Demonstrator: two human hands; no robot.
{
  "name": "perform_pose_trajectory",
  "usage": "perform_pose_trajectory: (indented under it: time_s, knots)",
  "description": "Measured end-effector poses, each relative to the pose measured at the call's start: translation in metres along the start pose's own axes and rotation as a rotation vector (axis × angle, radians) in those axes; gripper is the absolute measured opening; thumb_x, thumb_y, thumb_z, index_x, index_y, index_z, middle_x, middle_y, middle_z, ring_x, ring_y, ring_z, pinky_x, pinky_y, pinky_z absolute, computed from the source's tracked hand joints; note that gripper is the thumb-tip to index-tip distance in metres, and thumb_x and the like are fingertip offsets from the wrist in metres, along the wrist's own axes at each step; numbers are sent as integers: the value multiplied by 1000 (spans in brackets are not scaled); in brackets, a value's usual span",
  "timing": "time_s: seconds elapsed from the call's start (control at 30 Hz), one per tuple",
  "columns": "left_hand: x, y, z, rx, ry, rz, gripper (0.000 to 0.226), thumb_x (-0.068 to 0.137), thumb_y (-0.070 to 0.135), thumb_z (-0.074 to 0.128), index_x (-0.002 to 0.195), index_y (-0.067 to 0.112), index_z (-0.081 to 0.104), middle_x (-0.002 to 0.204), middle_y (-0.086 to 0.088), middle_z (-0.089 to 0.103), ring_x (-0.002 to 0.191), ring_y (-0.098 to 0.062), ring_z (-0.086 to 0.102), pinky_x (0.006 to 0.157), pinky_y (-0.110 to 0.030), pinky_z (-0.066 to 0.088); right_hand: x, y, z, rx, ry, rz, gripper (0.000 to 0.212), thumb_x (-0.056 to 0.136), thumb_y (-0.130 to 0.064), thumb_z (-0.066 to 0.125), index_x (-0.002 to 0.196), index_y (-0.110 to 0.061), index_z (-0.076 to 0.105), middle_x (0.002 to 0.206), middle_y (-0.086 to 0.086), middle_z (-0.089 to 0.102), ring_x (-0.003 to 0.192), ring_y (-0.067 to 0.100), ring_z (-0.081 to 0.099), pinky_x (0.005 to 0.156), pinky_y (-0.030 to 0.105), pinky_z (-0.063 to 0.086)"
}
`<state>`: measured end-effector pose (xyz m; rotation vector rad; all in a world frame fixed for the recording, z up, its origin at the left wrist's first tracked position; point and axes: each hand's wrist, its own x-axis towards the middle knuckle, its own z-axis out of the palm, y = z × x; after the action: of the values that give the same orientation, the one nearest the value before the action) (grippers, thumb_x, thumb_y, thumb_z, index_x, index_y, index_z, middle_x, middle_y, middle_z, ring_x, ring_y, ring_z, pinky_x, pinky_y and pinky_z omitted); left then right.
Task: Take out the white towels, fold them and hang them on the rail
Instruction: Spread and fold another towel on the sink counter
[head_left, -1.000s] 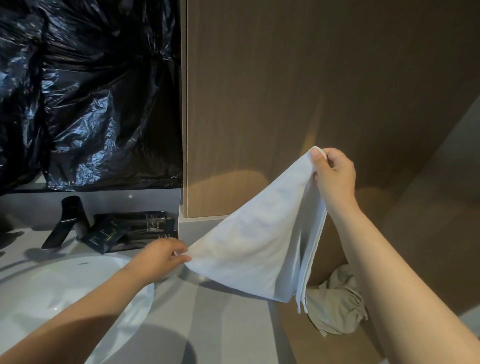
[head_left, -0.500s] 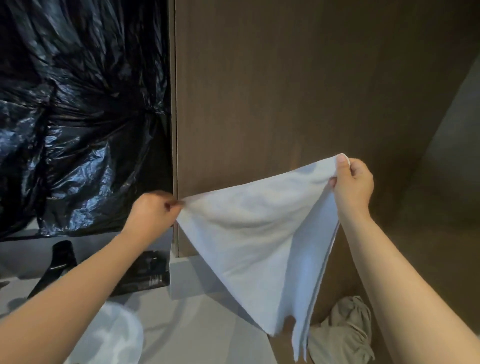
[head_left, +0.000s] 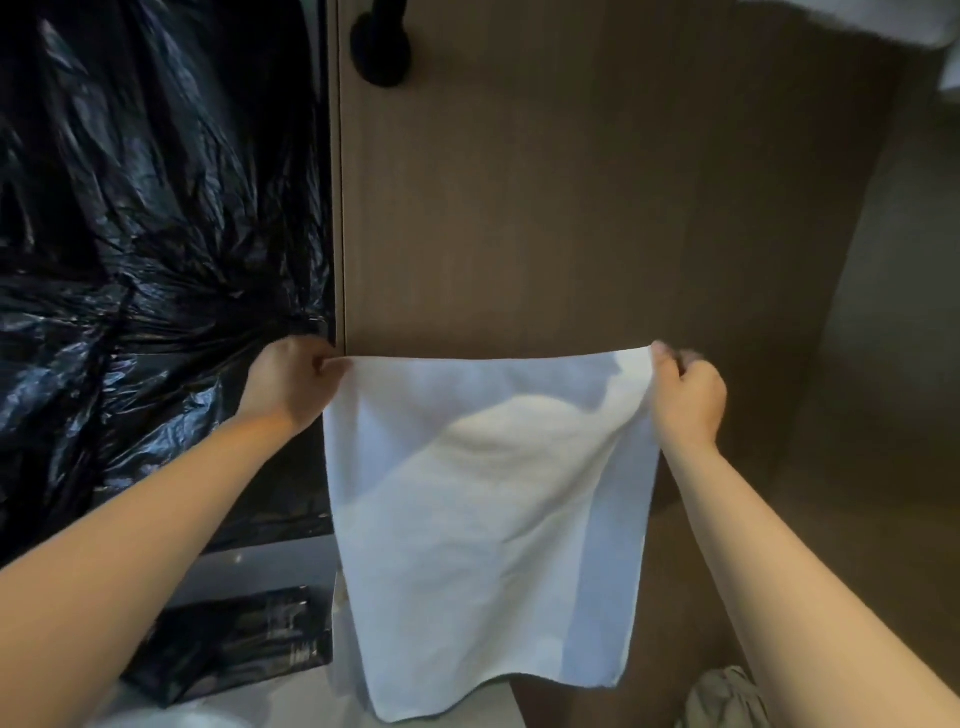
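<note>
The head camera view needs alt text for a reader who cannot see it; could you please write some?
A left hand and a right hand each pinch a top corner of a white towel, holding it spread and hanging before a brown wood panel. Crinkled black plastic sheeting fills the left side.

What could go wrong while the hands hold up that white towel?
If either the left hand or right hand loosens its pinch on a top corner, the white towel could drop. Its bottom edge hangs low by the dark packets and might brush the counter and get dirty.
</note>
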<state>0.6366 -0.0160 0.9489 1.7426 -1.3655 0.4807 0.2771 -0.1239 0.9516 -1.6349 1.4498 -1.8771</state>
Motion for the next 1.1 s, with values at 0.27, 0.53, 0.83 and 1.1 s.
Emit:
perform_pose_trajectory:
  time_s: [0.27, 0.53, 0.83, 1.1]
  knots:
    - [-5, -1, 2, -180, 21, -135, 18, 101, 20, 43, 102, 5, 53, 87, -8, 55, 79, -22, 52, 64, -32, 37, 1, 1, 9, 48, -106, 49, 50, 101, -42, 45, 133, -4, 53, 115, 10, 60, 112, 27, 57, 88, 34, 45]
    - [-2, 15, -9, -430, 202, -183, 13, 100, 26, 46, 92, 16, 49, 72, 7, 48, 66, -1, 44, 55, -19, 31, -7, 0, 6, 140, 57, -12, 41, 102, -42, 40, 111, -6, 57, 99, 6, 59, 91, 19, 57, 76, 33, 45]
    - [-19, -7, 31, -202, -30, -317, 17, 98, 15, 44, 99, 4, 57, 79, -4, 53, 73, -19, 47, 67, -31, 33, -16, 25, 21, -84, -35, 59, 44, 102, -38, 45, 118, 0, 60, 108, 15, 64, 103, 31, 60, 83, 35, 44]
    - [-63, -27, 70, -101, -160, -273, 16, 98, 23, 48, 98, 9, 56, 73, 2, 54, 63, -8, 49, 53, -24, 32, -47, 93, 17, -285, -197, 147, 26, 100, -32, 50, 87, -12, 59, 72, -6, 53, 72, 17, 55, 53, 21, 31]
